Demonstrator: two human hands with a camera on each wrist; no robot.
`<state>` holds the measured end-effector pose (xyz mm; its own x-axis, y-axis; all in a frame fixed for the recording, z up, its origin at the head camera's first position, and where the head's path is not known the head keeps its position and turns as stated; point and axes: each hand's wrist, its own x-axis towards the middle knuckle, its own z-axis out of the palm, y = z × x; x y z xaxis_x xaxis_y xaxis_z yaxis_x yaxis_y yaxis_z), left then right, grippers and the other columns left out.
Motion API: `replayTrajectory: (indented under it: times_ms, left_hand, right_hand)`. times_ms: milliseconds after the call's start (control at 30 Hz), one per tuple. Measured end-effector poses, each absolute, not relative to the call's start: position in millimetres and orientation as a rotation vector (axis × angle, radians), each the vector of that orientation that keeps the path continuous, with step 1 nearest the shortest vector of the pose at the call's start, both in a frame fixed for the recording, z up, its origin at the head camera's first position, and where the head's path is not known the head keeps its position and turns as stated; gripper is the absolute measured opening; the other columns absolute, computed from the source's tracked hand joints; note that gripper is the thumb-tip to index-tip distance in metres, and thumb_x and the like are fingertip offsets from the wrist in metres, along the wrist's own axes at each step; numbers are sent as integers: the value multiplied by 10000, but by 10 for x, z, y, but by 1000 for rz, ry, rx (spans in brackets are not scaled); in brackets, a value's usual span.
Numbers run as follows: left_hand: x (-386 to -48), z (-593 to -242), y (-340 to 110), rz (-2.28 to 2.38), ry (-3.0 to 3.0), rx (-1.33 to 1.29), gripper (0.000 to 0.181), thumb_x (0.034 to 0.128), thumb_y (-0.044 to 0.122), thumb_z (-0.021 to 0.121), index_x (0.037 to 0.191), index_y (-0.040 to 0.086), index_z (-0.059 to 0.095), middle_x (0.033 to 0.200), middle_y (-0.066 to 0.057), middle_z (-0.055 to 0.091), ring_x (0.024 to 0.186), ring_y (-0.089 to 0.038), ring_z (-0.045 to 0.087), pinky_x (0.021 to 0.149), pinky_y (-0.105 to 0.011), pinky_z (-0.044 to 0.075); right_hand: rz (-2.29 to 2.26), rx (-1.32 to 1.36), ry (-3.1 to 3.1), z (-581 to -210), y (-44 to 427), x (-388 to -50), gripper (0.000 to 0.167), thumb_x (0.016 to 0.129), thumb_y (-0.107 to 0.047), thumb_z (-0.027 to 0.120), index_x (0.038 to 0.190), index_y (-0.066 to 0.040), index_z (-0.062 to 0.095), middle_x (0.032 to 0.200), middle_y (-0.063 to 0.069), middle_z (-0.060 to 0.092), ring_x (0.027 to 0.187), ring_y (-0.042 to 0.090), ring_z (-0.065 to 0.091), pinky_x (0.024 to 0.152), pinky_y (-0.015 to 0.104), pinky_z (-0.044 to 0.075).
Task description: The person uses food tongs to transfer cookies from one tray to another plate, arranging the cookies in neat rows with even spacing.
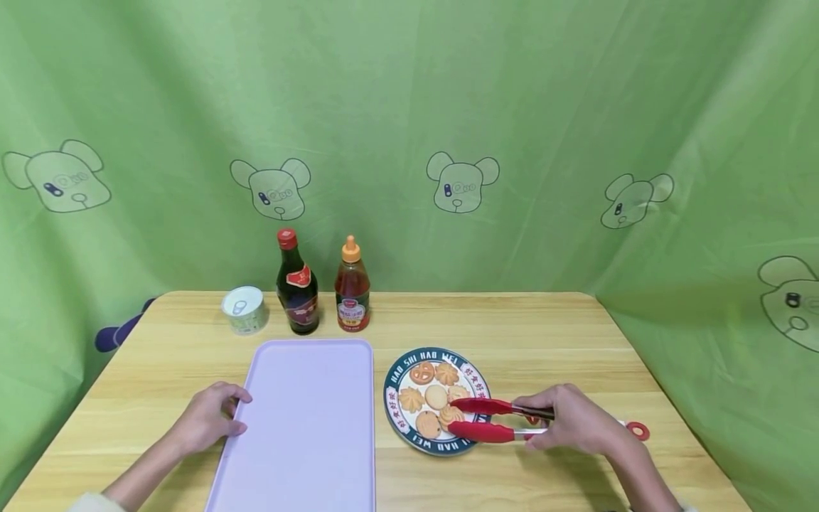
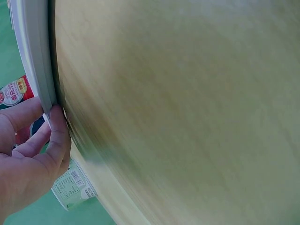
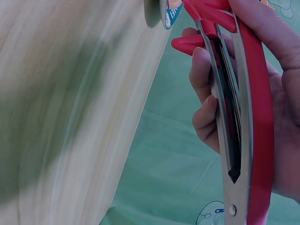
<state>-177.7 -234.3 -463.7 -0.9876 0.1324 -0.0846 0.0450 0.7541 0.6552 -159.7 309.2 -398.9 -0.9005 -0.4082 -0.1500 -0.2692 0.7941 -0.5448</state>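
My left hand (image 1: 209, 418) pinches the left rim of a pale lilac rectangular tray (image 1: 307, 427). In the left wrist view, the thumb and fingers close on the tray's edge (image 2: 35, 51). A pair of red-tipped metal tongs (image 1: 486, 431) is gripped in my right hand (image 1: 572, 421), its handle running along the palm in the right wrist view. Both tong tips reach over a round plate (image 1: 404, 435) with a dark green patterned rim. They stand apart at a swirled cookie (image 1: 451, 417) on the plate's right; whether they touch it I cannot tell. Several other cookies (image 1: 436, 397) lie around it.
Behind the tray stand a tin can (image 1: 244, 313), a dark bottle with a red cap (image 1: 298, 295) and a sauce bottle with an orange cap (image 1: 352, 291). A green curtain (image 1: 384, 107) surrounds the wooden table (image 1: 512, 320) at the back and sides.
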Motion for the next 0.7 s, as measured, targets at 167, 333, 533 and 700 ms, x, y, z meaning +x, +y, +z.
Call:
replayTrajectory:
  times_ms: [167, 333, 533, 700]
  left_hand:
    - [-1774, -4628, -2348, 1042, 2833, 154, 404, 645, -15, 782, 1025, -4, 644, 935, -89, 590, 795, -164, 557, 605, -213, 461]
    - [-1777, -4626, -2345, 1046, 2826, 157, 397, 651, -13, 782, 1024, -6, 645, 926, -88, 588, 792, -164, 555, 607, -216, 459]
    - [-1767, -4628, -2334, 1045, 2833, 153, 401, 647, -16, 781, 1023, -10, 644, 947, -101, 594, 796, -165, 561, 605, -211, 464]
    - [-1757, -4620, -2330, 1042, 2839, 155, 402, 643, -17, 782, 1021, -13, 644, 962, -109, 596, 799, -167, 565, 603, -208, 466]
  right_hand:
    - [-752, -490, 2729, -4014, 3105, -1593, 594, 628, -301, 858, 1153, -85, 683, 1046, 66, 716, 715, 71, 492, 603, 188, 409]
    - [-739, -465, 2729, -4020, 3119, -1586, 596, 626, -297, 859, 1156, -90, 682, 1043, 58, 714, 717, 81, 492, 605, 189, 406]
    - [-761, -445, 2697, -4015, 3113, -1567, 614, 622, -270, 862, 1171, -72, 670, 995, 65, 705, 710, 86, 482, 581, 192, 407]
    - [-795, -482, 2654, -3993, 3128, -1556, 651, 632, -236, 854, 1212, -39, 635, 793, 23, 613, 611, 38, 422, 495, 197, 383]
